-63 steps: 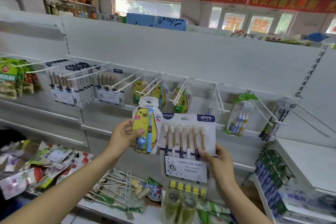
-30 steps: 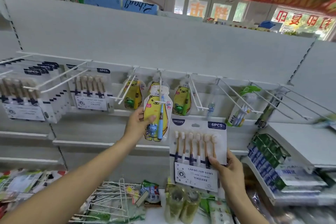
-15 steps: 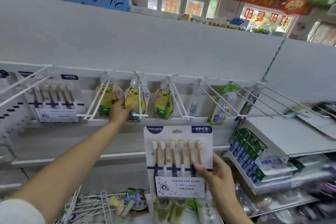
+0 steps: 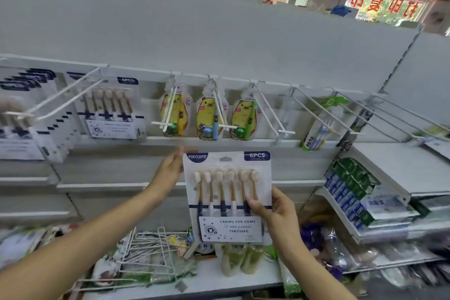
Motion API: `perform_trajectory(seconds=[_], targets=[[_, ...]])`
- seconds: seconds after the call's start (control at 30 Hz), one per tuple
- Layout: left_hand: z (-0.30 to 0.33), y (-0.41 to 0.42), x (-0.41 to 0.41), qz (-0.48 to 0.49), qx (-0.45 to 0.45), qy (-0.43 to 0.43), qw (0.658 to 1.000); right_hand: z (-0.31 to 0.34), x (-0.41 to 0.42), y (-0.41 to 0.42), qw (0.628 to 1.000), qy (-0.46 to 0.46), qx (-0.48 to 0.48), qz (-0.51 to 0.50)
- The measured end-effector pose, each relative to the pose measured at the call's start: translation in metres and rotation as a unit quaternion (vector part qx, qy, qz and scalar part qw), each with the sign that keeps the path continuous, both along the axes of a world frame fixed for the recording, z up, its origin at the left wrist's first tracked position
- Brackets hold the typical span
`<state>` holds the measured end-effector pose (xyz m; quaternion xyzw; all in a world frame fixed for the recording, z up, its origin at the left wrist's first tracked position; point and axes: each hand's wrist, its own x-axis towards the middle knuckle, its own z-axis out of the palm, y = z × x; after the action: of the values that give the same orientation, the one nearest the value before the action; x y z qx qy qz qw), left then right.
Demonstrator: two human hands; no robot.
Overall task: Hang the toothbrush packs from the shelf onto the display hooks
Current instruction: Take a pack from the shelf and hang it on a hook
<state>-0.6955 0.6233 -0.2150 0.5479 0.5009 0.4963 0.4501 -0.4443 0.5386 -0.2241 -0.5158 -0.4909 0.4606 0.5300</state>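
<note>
Left hand [image 4: 168,173] has left the hung bear pack [image 4: 209,114], now fingers straight beside the six-pack [image 4: 227,196]. Right hand [image 4: 277,212] pinches it; labels read "YIKOJIFE", "6PCS", "CARING FOR GUMS".

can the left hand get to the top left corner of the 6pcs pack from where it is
Probably yes. The left hand is open, holds nothing, and sits right beside the upper left edge of the 6PCS pack, with nothing between them. The right hand grips the pack lower right.

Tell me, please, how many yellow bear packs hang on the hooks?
3, side by side on neighbouring hooks: left pack, middle pack, right pack. More may hide behind them. The left hand holds none now.
</note>
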Motion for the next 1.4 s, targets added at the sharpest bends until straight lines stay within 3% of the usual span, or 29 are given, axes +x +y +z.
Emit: perform_trajectory(seconds=[0.13,0.33,0.67,0.83,1.1,1.4], targets=[[-0.019,-0.057,-0.03,0.019,-0.069,-0.036,0.997,-0.008,-0.034,0.004,0.999,-0.003,-0.007,0.036],[-0.044,-0.105,-0.077,-0.01,-0.057,-0.021,0.998,-0.016,-0.093,0.019,0.994,0.01,-0.021,0.109],[-0.057,-0.162,-0.188,0.196,-0.014,0.0,0.98,0.01,-0.212,0.009,0.965,0.004,0.039,0.258],[-0.048,-0.186,-0.258,0.224,0.01,0.006,0.975,0.022,-0.282,0.001,0.954,-0.035,0.076,0.288],[-0.015,-0.189,-0.37,0.223,0.072,0.01,0.972,0.047,-0.394,-0.006,0.958,-0.002,0.101,0.269],[0.0,-0.155,-0.435,0.186,0.083,0.042,0.978,0.059,-0.459,0.005,0.965,-0.024,0.149,0.215]])
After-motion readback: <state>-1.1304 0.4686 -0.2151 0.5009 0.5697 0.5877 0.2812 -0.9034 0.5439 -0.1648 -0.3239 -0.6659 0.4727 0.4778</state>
